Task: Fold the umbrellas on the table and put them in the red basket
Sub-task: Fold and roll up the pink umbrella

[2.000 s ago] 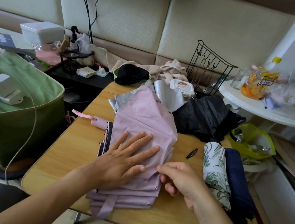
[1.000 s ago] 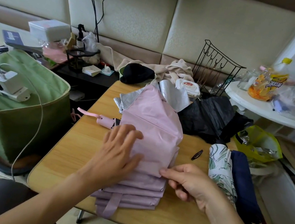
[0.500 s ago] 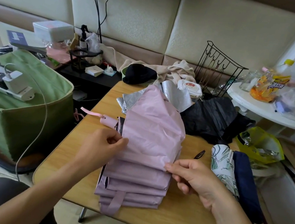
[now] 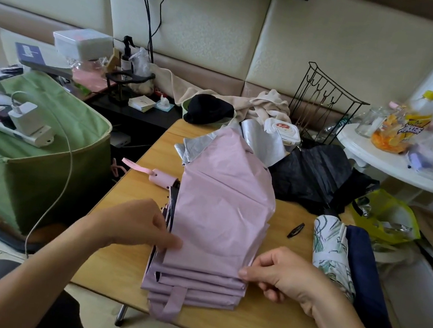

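Currently the pink umbrella [image 4: 217, 221] is spread flat on the table [image 4: 119, 256] between the hands, its panels stacked in pleats. Its top panel is pinched at one edge by the left hand [image 4: 139, 225] and at the other by the right hand [image 4: 280, 272]. For a neat fold, both edges should be drawn taut and laid square on the pleats beneath. No red basket is seen.

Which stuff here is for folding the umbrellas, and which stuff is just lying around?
For the job:
- pink umbrella, pinched by the left hand and right hand
- black umbrella
- leaf-print umbrella
- navy umbrella

Just lying about:
- hair clip
- wipes pack
- yellow bag
- green box
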